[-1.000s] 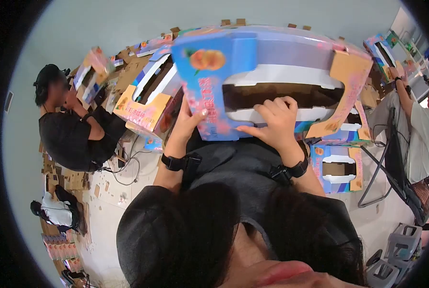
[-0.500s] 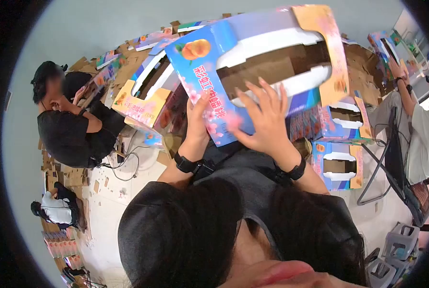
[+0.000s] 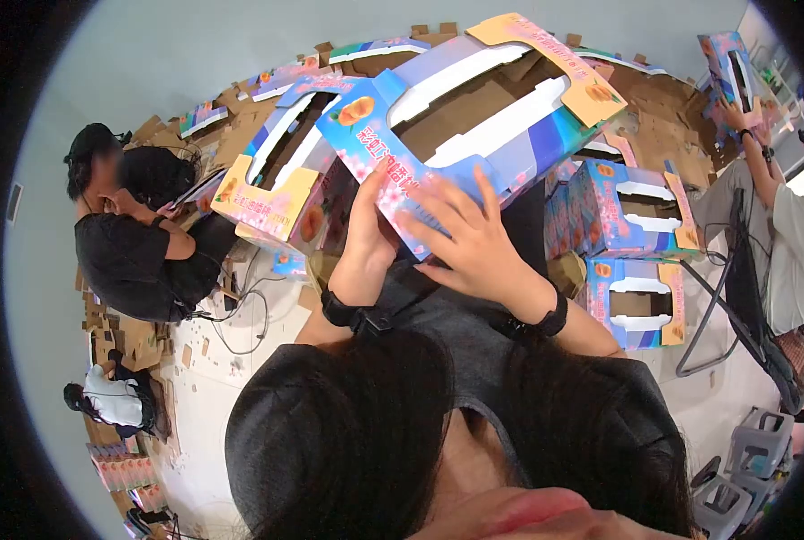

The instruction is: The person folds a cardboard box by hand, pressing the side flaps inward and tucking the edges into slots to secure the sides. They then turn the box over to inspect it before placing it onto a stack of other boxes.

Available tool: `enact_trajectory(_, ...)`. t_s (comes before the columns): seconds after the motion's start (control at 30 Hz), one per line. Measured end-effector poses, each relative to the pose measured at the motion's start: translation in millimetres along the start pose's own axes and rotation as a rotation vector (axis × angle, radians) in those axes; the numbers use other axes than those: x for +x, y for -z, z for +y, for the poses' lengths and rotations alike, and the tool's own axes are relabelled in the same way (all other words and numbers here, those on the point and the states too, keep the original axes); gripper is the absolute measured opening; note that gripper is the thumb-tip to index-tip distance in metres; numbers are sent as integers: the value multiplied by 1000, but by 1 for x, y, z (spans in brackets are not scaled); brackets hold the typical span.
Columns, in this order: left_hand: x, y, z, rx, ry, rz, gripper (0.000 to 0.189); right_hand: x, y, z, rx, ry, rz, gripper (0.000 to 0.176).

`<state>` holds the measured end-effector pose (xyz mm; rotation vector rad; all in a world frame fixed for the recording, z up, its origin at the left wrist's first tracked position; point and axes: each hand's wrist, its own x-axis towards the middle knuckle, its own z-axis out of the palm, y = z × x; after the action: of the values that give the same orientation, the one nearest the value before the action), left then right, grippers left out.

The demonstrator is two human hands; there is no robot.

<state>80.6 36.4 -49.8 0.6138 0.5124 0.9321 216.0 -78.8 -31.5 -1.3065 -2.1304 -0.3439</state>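
Tilted up, the blue-and-pink printed cardboard box (image 3: 474,117): left hand (image 3: 366,238) clamped on its near corner, right hand (image 3: 469,243) pressing flat, fingers spread

Blue carton (image 3: 538,144) with pink blossom print, orange peaches, white cut-out rims, brown inside; black wristbands (image 3: 555,318)

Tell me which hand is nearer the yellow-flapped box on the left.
Left. The left hand grips the held box just right of the yellow-flapped box; the right hand lies flat farther right.
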Motion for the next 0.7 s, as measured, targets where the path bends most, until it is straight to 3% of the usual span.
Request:
enact_trajectory(0.27, -17, -14, 17, -59, 319, 38, 38, -17, -4, 14, 11, -9, 137, 73)
enact_trajectory(0.43, -12, -6, 11, -38, 309, -16, 46, -32, -15, 30, -29, 23, 165, 64)
enact_trajectory(0.7, -11, -1, 12, -2, 337, -67, 43, -38, -27, 31, -199, 18, 226, 48)
